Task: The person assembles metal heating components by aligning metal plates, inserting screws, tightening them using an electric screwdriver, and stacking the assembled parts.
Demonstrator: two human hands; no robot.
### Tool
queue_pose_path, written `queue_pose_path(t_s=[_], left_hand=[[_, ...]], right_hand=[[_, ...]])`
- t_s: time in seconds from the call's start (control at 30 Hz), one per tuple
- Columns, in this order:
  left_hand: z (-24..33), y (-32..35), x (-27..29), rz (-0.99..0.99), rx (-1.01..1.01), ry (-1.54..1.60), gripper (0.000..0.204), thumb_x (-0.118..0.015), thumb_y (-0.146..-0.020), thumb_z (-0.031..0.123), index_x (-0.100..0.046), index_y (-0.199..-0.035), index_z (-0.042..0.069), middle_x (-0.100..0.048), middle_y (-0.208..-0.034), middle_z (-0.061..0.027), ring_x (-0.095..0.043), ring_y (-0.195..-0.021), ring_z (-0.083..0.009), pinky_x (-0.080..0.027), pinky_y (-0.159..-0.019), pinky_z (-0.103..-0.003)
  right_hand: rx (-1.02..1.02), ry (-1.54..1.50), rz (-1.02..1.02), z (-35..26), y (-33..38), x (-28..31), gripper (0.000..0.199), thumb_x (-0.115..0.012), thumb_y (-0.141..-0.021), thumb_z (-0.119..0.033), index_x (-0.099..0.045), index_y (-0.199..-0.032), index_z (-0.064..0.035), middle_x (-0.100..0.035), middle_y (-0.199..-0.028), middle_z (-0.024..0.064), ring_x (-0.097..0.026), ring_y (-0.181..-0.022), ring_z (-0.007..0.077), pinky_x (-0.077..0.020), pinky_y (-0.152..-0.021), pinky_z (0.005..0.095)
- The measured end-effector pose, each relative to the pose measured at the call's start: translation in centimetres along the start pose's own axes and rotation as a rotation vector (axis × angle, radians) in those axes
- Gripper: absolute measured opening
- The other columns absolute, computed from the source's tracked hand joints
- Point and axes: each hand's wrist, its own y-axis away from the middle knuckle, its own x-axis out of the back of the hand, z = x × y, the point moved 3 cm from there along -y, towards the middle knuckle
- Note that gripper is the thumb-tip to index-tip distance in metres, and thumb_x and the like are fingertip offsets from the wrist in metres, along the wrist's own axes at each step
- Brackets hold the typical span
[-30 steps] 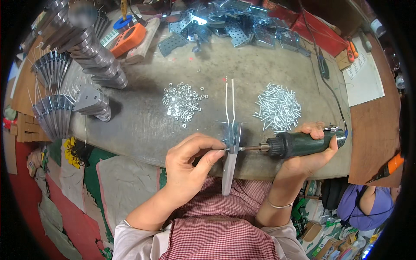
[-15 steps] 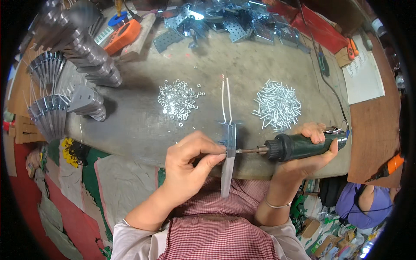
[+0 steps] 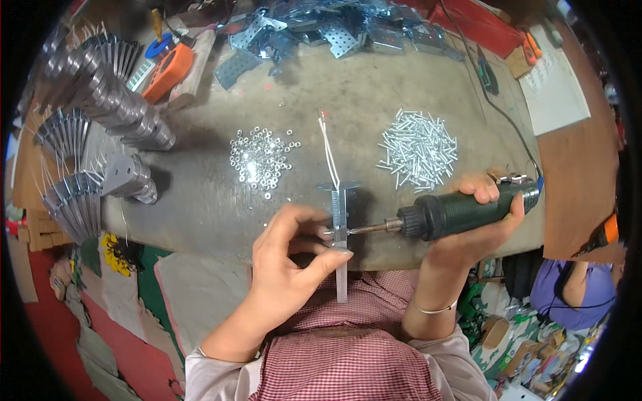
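A narrow metal bracket [image 3: 340,224] stands at the near edge of the bench [image 3: 361,113], pinched by the left hand [image 3: 291,264], fingers clamped on it. The right hand [image 3: 478,224] grips a dark electric screwdriver [image 3: 461,210], its bit touching the bracket's right side. Beyond the bracket lie washers [image 3: 261,157] and screws [image 3: 418,147].

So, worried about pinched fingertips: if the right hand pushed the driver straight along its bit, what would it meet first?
The right hand points the green driver leftward; its bit already meets the metal bracket, with the left hand fingers just behind, probably next.
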Motion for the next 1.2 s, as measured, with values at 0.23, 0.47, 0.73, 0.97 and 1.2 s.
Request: queue_pose_path(t_s=[0.23, 0.47, 0.73, 0.97, 1.2], left_hand=[[-0.7, -0.2, 0.7, -0.082, 0.191, 0.146, 0.051, -0.077, -0.077, 0.018, -0.048, -0.113, -0.002, -0.06, -0.093, -0.0103, -0.059, -0.082, -0.0118, -0.052, -0.069, -0.024], [-0.4, -0.3, 0.9, -0.101, 0.217, 0.166, 0.05, -0.076, -0.079, 0.019, -0.048, -0.114, -0.003, -0.06, -0.096, -0.0103, -0.059, -0.084, -0.0116, -0.051, -0.072, -0.024], [-0.3, -0.5, 1.0, -0.102, 0.206, 0.152, 0.062, -0.078, -0.075, 0.018, -0.047, -0.124, -0.004, -0.06, -0.106, -0.0111, -0.061, -0.088, -0.0152, -0.052, -0.074, -0.027], [2.5, 0.7, 0.9, -0.026, -1.008, -0.435, 0.042, -0.071, -0.073, 0.005, -0.06, -0.114, 0.002, -0.061, -0.118, -0.0191, -0.062, -0.105, -0.0341, -0.055, -0.079, -0.036], [1.6, 1.1, 2.5, 0.031, -0.811, -0.683, 0.027, -0.065, -0.07, 0.001, -0.065, -0.097, 0.001, -0.068, -0.099, -0.0134, -0.067, -0.087, -0.0277, -0.055, -0.069, -0.032]], right_hand=[[0.143, 0.341, 0.247, -0.4, 0.0, 1.4, 0.038, -0.051, -0.083, -0.043, -0.049, -0.097, -0.0077, -0.047, -0.07, 0.0004, -0.046, -0.064, 0.0141, -0.0419, -0.071, 0.0329], [0.124, 0.348, 0.209, 0.4, 0.1, 1.1, 0.037, -0.052, -0.082, -0.043, -0.05, -0.094, -0.0075, -0.049, -0.067, 0.0016, -0.047, -0.063, 0.0159, -0.0414, -0.071, 0.0346], [0.117, 0.324, 0.208, 0.6, 0.0, 1.1, 0.036, -0.05, -0.085, -0.041, -0.05, -0.093, -0.0065, -0.05, -0.068, 0.0019, -0.049, -0.065, 0.0158, -0.0433, -0.074, 0.0345], [0.031, 0.142, 0.207, -0.3, -0.1, -1.6, 0.034, -0.046, -0.09, -0.035, -0.046, -0.099, -0.002, -0.049, -0.069, 0.0021, -0.051, -0.067, 0.0157, -0.0495, -0.076, 0.0324], [0.068, 0.233, 0.166, 0.1, 0.6, 0.7, 0.034, -0.047, -0.091, -0.033, -0.047, -0.104, -0.002, -0.045, -0.074, 0.002, -0.05, -0.068, 0.0125, -0.0507, -0.074, 0.0288]])
